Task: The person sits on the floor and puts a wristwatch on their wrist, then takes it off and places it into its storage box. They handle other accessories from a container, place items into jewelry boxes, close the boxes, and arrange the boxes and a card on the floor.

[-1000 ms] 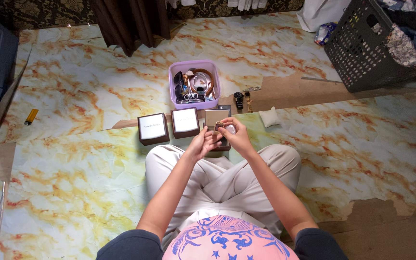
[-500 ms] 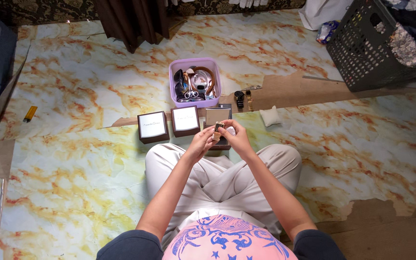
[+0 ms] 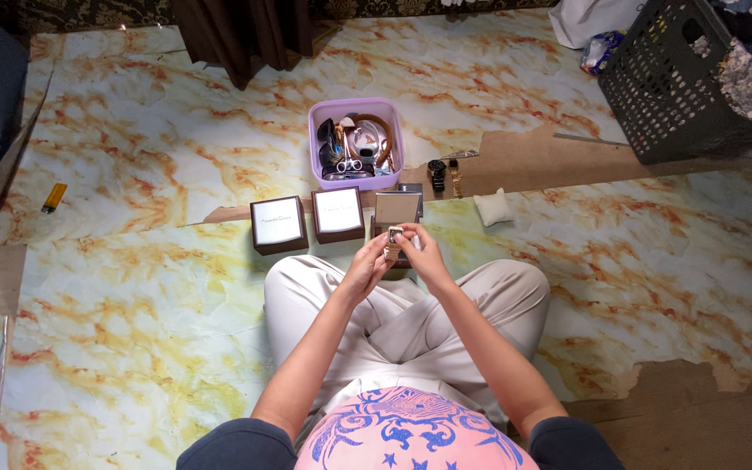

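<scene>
I sit cross-legged on a marbled floor sheet. My left hand (image 3: 365, 264) and my right hand (image 3: 417, 250) meet above my knees, both gripping a small wristwatch (image 3: 394, 236) with a pale square face. Just beyond the hands stands an open brown watch box (image 3: 397, 209) with its lid up. Two closed dark boxes with white tops, one (image 3: 278, 224) on the left and one (image 3: 337, 213) beside it, line up to the left of it.
A lilac plastic tub (image 3: 317, 123) holding watches and straps stands behind the boxes. Two loose watches (image 3: 445, 176) and a small white cushion (image 3: 493, 207) lie to its right. A dark laundry basket (image 3: 672, 87) sits far right, an orange lighter (image 3: 54, 198) far left.
Both hands stay together on the watch and shift only slightly; the watch face now shows between the fingertips.
</scene>
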